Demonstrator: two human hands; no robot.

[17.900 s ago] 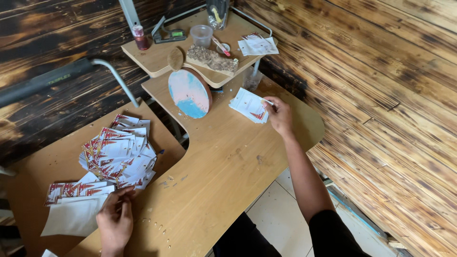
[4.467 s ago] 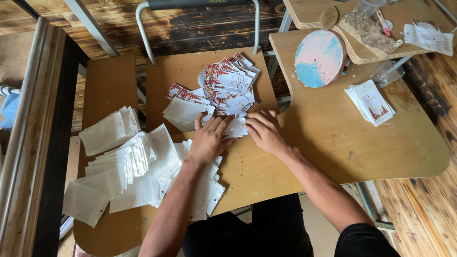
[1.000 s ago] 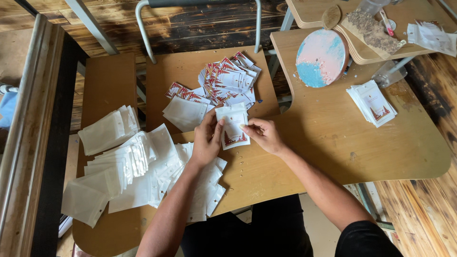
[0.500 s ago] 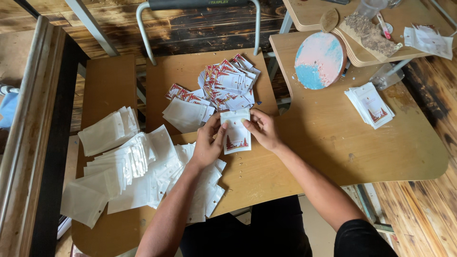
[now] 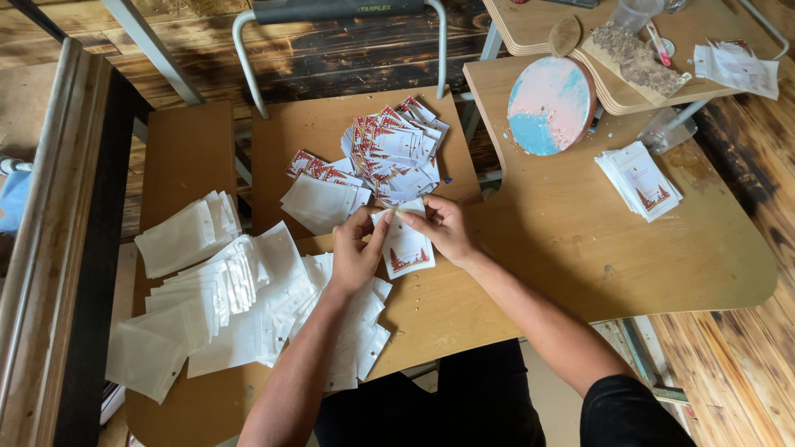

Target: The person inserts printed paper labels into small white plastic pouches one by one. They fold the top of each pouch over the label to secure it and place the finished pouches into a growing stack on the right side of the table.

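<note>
Head view: we find the left hand (image 5: 354, 252) and right hand (image 5: 443, 228) both pinching the top edge of one pouch (image 5: 405, 244) just above the tabletop (image 5: 580, 240). Fingers cover its top edge; whether it is sealed is indiscernible.

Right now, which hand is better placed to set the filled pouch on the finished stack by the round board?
Probably the right hand: it grips the pouch on the side nearer the finished stack. The left hand sits nearer the empty pouches.
</note>
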